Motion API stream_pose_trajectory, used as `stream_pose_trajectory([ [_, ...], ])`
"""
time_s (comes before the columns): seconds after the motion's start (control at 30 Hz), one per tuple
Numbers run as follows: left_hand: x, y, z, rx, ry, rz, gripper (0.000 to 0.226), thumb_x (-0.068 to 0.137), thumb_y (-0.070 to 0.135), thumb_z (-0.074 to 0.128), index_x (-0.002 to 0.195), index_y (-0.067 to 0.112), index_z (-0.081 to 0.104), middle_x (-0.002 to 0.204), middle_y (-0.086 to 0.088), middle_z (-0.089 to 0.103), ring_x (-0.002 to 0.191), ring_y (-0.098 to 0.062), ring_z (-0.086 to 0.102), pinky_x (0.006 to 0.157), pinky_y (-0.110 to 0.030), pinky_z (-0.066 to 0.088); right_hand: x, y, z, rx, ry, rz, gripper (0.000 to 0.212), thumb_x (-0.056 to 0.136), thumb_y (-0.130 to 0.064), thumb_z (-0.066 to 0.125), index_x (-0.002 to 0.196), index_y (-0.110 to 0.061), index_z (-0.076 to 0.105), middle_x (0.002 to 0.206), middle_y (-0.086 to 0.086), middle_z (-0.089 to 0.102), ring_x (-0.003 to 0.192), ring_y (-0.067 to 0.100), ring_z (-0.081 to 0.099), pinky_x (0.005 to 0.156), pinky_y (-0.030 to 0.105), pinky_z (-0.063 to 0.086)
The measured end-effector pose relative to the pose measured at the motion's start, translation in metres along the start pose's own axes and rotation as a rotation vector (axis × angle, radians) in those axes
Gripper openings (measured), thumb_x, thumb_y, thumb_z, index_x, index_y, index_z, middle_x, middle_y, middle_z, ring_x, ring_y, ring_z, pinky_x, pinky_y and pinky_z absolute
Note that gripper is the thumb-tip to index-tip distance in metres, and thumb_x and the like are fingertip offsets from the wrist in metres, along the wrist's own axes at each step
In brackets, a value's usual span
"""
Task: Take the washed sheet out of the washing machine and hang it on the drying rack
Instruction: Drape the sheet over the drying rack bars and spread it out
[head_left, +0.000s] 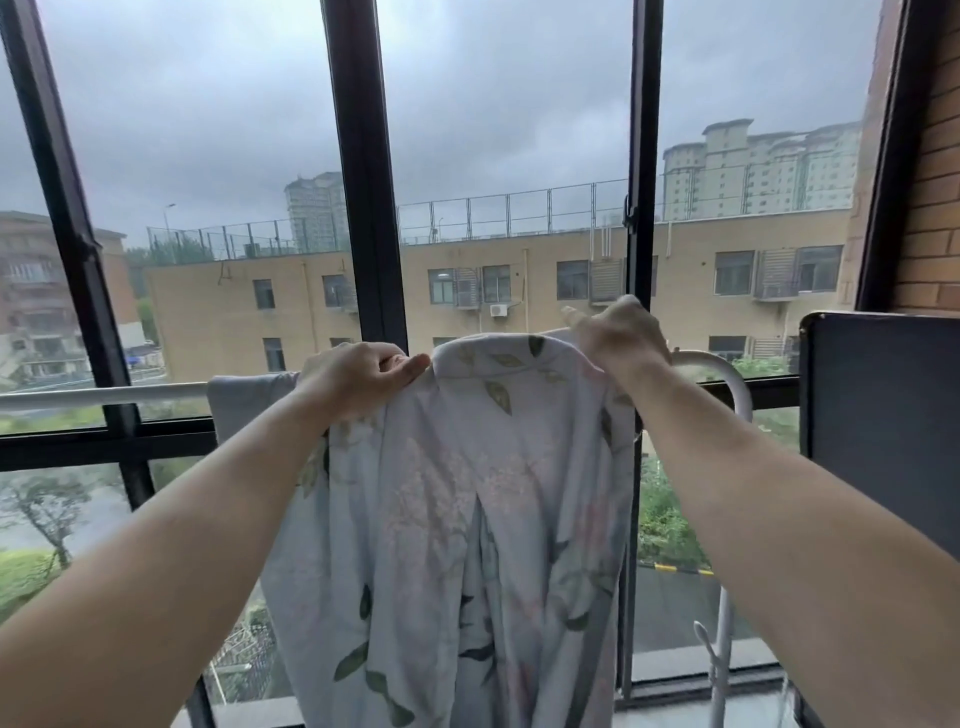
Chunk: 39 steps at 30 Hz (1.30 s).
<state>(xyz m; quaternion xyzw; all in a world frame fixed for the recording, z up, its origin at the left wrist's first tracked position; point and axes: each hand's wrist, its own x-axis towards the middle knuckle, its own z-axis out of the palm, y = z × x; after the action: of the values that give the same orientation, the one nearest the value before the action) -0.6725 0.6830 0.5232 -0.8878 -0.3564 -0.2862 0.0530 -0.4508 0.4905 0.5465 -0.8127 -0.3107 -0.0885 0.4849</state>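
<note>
A pale lilac sheet printed with green leaves and pink blossoms hangs bunched over the white top bar of the drying rack, falling down the middle of the view. My left hand grips the sheet's top fold at the bar, thumb pressed against the cloth. My right hand holds the sheet's upper right edge just above the rack's curved corner, with the index finger stretched out to the left. A plain part of the sheet lies over the bar left of my left hand.
Tall black-framed windows stand right behind the rack, with buildings and grey sky beyond. A dark panel and a brick wall close off the right side. The rack's white leg runs down at lower right.
</note>
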Motion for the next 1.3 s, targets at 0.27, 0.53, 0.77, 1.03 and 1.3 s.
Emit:
stream_pose_trajectory([
  [0.27,0.005,-0.010,-0.007,-0.338,0.130,-0.040,0.042,0.098,0.031,0.057,0.062,0.011,0.064,0.054,-0.001,0.055,0.055,-0.020,0.048,0.050,-0.026,0.033,0.000,-0.003,0.012,-0.036,0.085,-0.017,0.027,0.102,-0.026,0.050,0.105,-0.001,0.061,0.101,0.017,0.062,0.096,0.034,0.062,0.070,0.027,0.039],
  [0.53,0.013,-0.003,0.001,-0.460,0.568,-0.416,0.039,0.104,0.023,0.042,0.107,-0.007,0.067,0.107,-0.028,0.067,0.100,-0.041,0.062,0.081,-0.038,0.043,0.014,0.025,-0.001,0.297,0.331,0.249,0.040,0.105,-0.023,0.043,0.133,0.006,0.041,0.136,0.027,0.054,0.125,0.039,0.052,0.097,0.036,0.042],
  [0.77,0.007,0.003,0.007,-0.447,0.671,-0.576,0.036,0.090,0.002,0.040,0.109,0.022,0.064,0.128,-0.008,0.055,0.115,-0.031,0.054,0.095,-0.039,0.037,0.013,0.036,-0.009,0.288,0.322,0.186,0.032,0.102,-0.022,0.049,0.126,0.000,0.046,0.125,0.020,0.061,0.117,0.035,0.057,0.086,0.032,0.042],
  [1.03,-0.008,0.026,0.018,-0.030,0.534,-0.035,0.037,0.089,0.011,0.048,0.113,0.026,0.071,0.115,-0.002,0.071,0.110,-0.028,0.058,0.095,-0.043,0.034,0.009,0.029,0.005,0.238,0.119,0.083,0.016,0.089,-0.014,0.060,0.105,-0.014,0.056,0.097,0.002,0.059,0.091,0.023,0.058,0.071,0.023,0.040],
  [1.3,-0.002,0.019,0.008,-0.046,0.096,0.244,0.032,0.094,0.054,0.052,0.110,0.035,0.072,0.097,0.005,0.074,0.088,-0.021,0.067,0.076,-0.037,0.052,0.003,0.028,0.002,0.079,0.075,0.038,0.024,0.095,-0.012,0.048,0.115,-0.004,0.060,0.112,0.015,0.065,0.090,0.025,0.046,0.077,0.028,0.035],
])
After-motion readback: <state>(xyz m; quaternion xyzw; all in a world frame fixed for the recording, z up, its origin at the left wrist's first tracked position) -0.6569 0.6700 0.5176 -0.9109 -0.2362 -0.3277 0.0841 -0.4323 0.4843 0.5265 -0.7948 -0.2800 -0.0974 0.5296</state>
